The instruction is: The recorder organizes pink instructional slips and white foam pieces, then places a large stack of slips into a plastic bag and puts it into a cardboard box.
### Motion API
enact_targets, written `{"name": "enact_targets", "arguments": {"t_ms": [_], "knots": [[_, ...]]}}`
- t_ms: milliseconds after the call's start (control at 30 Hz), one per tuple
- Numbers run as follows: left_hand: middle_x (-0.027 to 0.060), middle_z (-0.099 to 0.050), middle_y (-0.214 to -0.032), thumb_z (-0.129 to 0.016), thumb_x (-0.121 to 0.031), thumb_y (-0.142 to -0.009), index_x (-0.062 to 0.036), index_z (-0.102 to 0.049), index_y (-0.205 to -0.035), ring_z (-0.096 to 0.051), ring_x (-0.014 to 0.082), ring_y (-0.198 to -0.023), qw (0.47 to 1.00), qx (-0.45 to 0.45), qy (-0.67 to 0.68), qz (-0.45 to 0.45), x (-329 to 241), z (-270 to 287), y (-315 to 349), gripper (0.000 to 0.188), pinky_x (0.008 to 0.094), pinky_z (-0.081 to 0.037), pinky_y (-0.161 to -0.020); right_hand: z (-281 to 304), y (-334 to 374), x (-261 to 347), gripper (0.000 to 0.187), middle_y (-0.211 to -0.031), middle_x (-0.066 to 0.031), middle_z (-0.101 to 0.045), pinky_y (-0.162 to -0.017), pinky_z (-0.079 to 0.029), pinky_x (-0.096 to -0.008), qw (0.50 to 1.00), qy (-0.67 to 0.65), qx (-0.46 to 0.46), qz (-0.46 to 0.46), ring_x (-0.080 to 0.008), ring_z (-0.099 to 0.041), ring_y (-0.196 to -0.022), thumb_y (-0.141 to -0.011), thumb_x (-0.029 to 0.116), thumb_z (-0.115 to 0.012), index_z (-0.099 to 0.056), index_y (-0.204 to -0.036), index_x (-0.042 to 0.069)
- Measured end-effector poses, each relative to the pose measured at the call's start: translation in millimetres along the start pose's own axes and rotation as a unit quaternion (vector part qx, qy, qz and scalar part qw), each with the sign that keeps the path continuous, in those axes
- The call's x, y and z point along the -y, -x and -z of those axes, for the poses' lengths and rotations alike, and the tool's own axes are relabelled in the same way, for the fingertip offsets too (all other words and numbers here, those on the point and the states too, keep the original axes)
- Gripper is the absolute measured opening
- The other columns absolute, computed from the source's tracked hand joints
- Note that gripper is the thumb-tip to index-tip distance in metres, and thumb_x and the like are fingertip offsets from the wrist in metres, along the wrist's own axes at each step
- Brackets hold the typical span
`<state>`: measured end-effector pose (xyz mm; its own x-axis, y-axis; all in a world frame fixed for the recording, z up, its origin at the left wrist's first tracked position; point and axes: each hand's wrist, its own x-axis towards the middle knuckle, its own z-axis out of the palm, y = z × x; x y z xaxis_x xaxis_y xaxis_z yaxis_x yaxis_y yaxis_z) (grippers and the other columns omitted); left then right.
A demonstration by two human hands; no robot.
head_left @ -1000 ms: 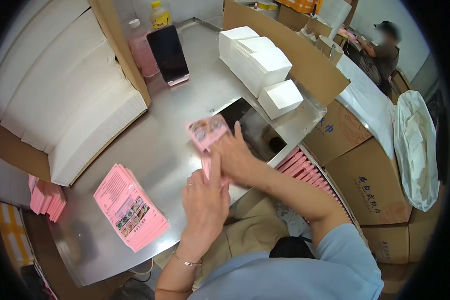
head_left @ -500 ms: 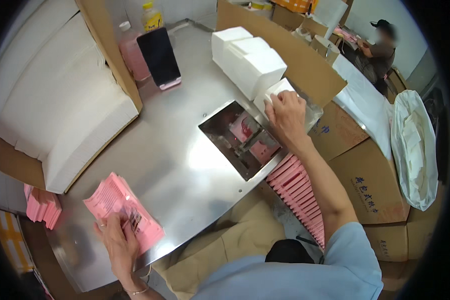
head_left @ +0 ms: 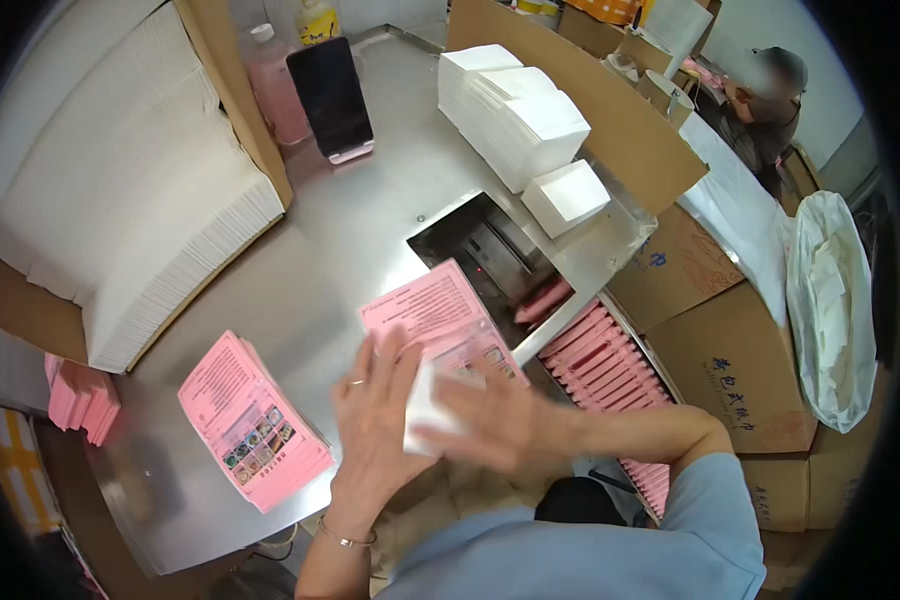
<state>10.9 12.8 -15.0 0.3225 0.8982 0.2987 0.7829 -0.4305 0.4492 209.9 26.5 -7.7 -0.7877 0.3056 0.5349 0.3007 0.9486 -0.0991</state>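
Note:
My left hand (head_left: 375,400) holds a pink printed paper pouch (head_left: 430,305) at the near edge of the square opening in the table. Next to it, my right hand (head_left: 515,415) is smeared by motion, with a folded white napkin (head_left: 432,405) between the two hands. The fingers partly hide both the napkin and the lower part of the pouch. A pile of the same pink pouches (head_left: 255,425) lies to the left on the metal table. At the far right of the table stand white napkin stacks (head_left: 520,115), with one small napkin stack (head_left: 567,195) apart from them.
The recessed opening (head_left: 480,235) has dark metal parts and a pink packet inside. Below it, a box holds rows of pink packets (head_left: 610,360). A phone (head_left: 330,105) stands upright at the back. A carton of napkins (head_left: 180,200) sits left; cardboard boxes (head_left: 740,365) flank the right.
My left hand has lifted a pink pouch off the pile and brought it right, over the opening's edge. My right hand has come from the napkin stacks to meet it with a napkin.

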Motion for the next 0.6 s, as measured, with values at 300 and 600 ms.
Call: {"name": "enact_targets", "arguments": {"t_ms": [300,600], "knots": [[0.0246,-0.030,-0.157,-0.080,-0.034,-0.066,-0.0031,-0.045,-0.140,-0.025,0.0506,-0.144,0.991,-0.055,-0.088,0.084,-6.3,-18.4,-9.7,0.088,0.0683,-0.024,-0.106,-26.5,-36.9,-29.7,0.018,-0.080,-0.0111,-0.058,-0.106,-0.041,-0.0497,0.992,-0.045,-0.037,-0.110,-0.0307,-0.062,-0.082,-0.071,0.012,-0.066,-0.061,-0.087,0.003],[0.0170,-0.053,-0.124,-0.071,-0.042,-0.081,-0.0138,-0.064,-0.121,-0.048,0.0350,-0.098,0.975,-0.097,-0.173,0.099,-13.5,-16.6,-17.3,0.050,0.0451,-0.035,-0.081,24.1,45.3,-168.3,0.019,-0.089,-0.0109,-0.057,-0.081,-0.040,-0.0448,0.855,0.354,-0.075,-0.371,-0.0285,-0.054,-0.092,-0.088,0.023,-0.066,-0.067,-0.090,0.005]]}}
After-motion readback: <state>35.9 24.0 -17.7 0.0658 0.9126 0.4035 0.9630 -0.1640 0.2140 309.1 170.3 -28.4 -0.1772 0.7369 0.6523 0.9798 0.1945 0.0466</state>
